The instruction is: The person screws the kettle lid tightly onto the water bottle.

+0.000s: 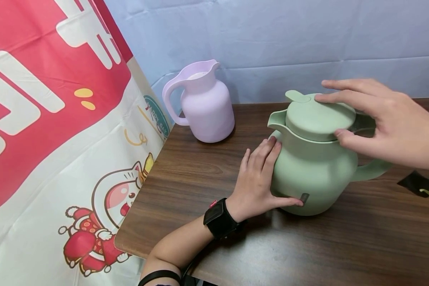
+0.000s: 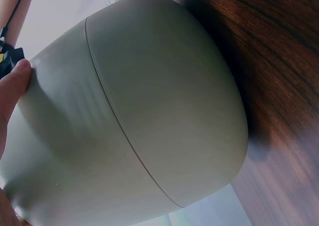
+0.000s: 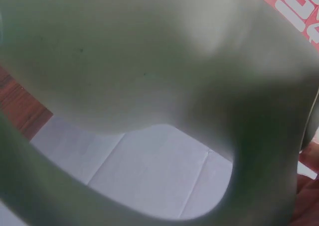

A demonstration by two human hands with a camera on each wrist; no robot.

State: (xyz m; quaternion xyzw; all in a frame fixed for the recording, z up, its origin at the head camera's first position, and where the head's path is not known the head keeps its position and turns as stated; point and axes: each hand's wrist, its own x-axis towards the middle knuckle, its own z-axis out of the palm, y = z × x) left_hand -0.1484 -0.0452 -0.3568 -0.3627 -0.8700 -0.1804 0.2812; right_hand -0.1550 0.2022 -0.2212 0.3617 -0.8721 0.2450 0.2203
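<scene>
A pale green jug (image 1: 311, 167) with a spout and a looped side handle (image 1: 373, 170) stands upright on the wooden table. Its round green lid (image 1: 321, 119) sits in the mouth, a small tab sticking out over the spout side. My left hand (image 1: 257, 176) is spread against the jug's left side, thumb across the front near a small dark mark. Over the lid, my right hand (image 1: 389, 115) lies with fingers extended, one fingertip on top and the thumb at the rim. The left wrist view shows the jug's lower body (image 2: 169, 96) and my left thumb (image 2: 17, 81).
A lilac jug (image 1: 209, 107) with its handle to the left stands farther back on the wooden table (image 1: 186, 178). Behind hangs a pale blue cloth (image 1: 271, 43). A printed red and white sheet (image 1: 57, 131) borders the left side. Something black (image 1: 422, 184) lies at the right.
</scene>
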